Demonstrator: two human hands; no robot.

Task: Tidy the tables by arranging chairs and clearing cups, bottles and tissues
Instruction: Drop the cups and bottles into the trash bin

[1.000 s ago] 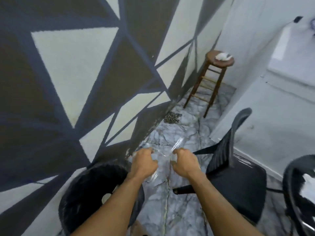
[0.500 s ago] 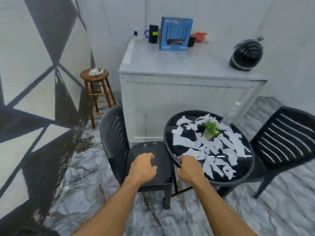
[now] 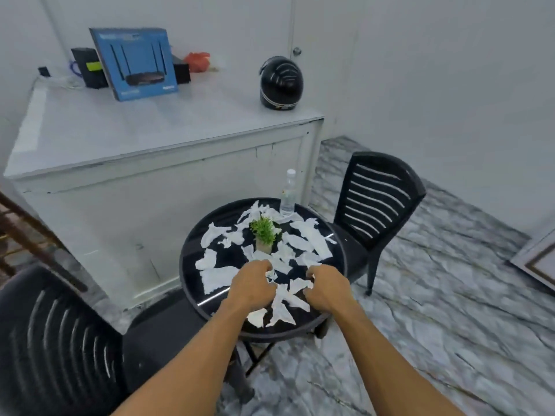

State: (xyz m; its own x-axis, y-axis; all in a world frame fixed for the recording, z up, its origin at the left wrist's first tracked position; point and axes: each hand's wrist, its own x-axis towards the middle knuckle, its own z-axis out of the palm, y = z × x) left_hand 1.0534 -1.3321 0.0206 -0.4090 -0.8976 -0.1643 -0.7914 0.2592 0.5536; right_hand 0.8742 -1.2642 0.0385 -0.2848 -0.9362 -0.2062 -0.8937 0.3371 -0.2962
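Note:
A round black table [image 3: 183, 267] is strewn with several torn white tissue pieces [image 3: 217, 279]. A small green plant [image 3: 264, 232] stands at its middle and a clear plastic bottle [image 3: 288, 193] at its far edge. My left hand [image 3: 253, 285] and my right hand [image 3: 326, 289] are low over the near half of the table, side by side. The fingers of each hand curl onto a tissue piece at the fingertips. One black chair [image 3: 378, 199] stands at the table's right, another black chair [image 3: 51, 340] at the near left.
Behind the table stands a white counter [image 3: 150, 124] carrying a blue router box [image 3: 135, 63], a black helmet [image 3: 280, 82] and small items. A wooden stool [image 3: 18, 229] shows at the left edge. Marble floor spreads to the right.
The view swung from the patterned wall and bin to the table. My hands, which held clear plastic a second ago, came in over the tabletop onto the tissue pieces.

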